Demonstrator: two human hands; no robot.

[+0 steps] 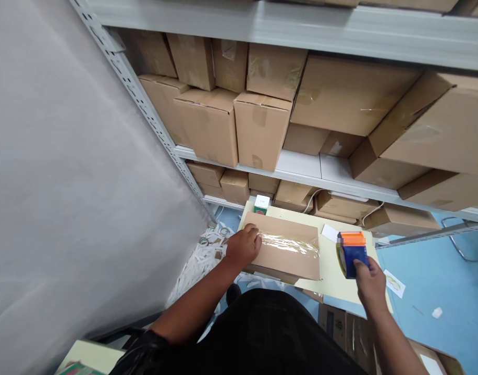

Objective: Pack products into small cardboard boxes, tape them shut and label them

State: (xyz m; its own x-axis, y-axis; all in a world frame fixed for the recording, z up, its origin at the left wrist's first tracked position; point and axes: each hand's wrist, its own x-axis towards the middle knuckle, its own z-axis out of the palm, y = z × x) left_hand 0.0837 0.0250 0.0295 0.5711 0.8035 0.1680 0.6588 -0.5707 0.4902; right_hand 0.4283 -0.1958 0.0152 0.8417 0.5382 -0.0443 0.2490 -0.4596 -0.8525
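A closed cardboard box point(280, 260) lies on the pale yellow table point(332, 289), with a shiny strip of clear packing tape point(287, 244) along its top. My left hand point(244, 244) rests on the box's left end, fingers curled and holding it. To the right of the box, my right hand point(369, 281) is closed on a blue and orange tape dispenser point(354, 258) above the table. A tape roll shows at the dispenser's left side. Behind the box's far left corner stands a small white and green box point(261, 204).
Metal shelves point(301, 169) stacked with cardboard boxes point(262, 130) rise behind the table. A grey wall point(86, 182) is at the left. Paper scraps point(195, 265) litter the blue floor point(438, 276). More cartons point(352, 333) sit below the table's near right side.
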